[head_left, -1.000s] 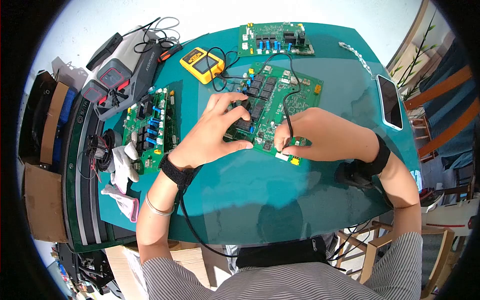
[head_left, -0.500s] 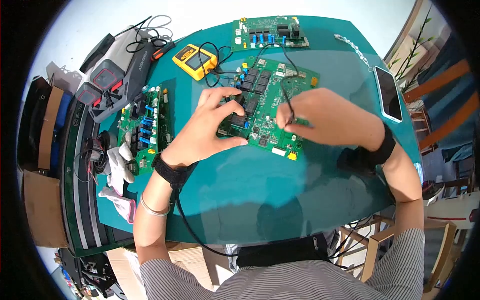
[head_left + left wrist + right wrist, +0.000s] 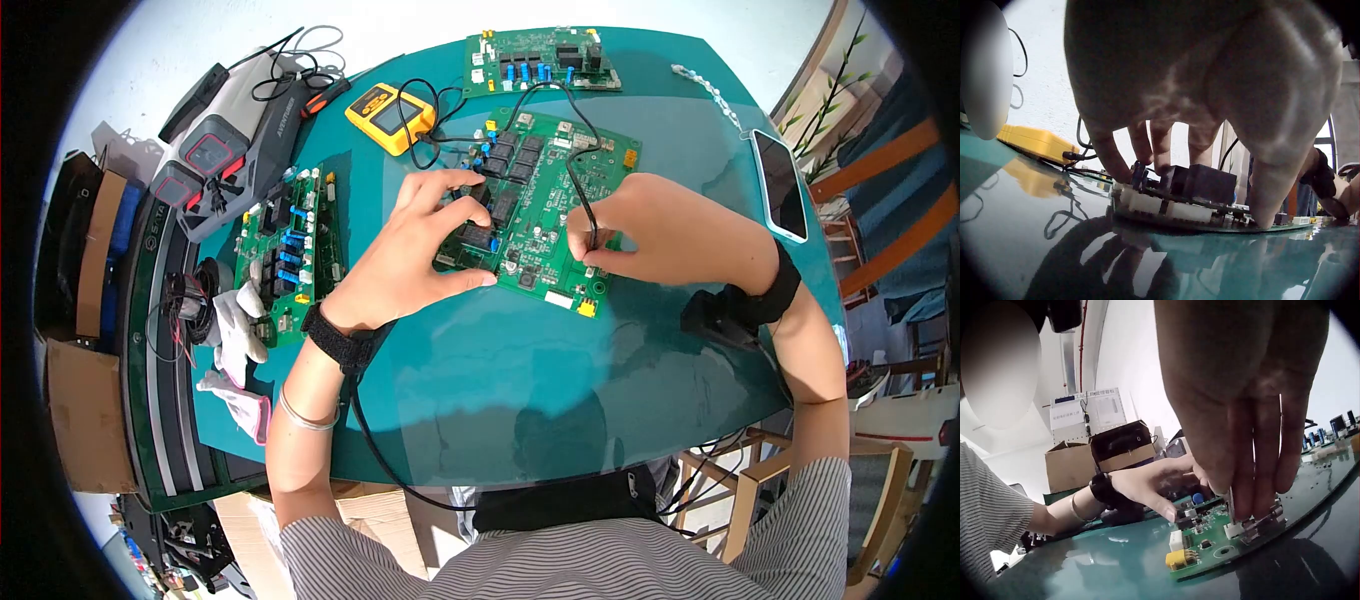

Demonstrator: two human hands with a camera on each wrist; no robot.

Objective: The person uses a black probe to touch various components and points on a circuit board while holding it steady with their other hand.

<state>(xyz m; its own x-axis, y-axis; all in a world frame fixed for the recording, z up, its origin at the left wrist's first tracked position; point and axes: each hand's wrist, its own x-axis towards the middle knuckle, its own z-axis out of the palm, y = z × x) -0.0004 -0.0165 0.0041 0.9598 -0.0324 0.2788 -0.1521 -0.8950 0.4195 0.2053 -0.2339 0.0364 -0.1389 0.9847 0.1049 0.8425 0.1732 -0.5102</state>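
Note:
A green circuit board with black relays and white and yellow connectors lies on the table before me. My left hand spreads over its left part, fingertips on the relays and thumb down at the near edge. The left wrist view shows this thumb beside the components. My right hand pinches the end of a black cable over the board's right side. In the right wrist view its fingertips are right at a small white socket, with a thin metallic piece between them. The cable's tip is mostly hidden.
A yellow handheld tester with black leads lies behind the board. Other circuit boards stand at the back and left, near white gloves and a grey case. A phone lies at the right edge.
The right hand, still pinching the cable, has gone from the board's near edge farther up its right side, then slightly right and down. The left hand has stayed on the board.

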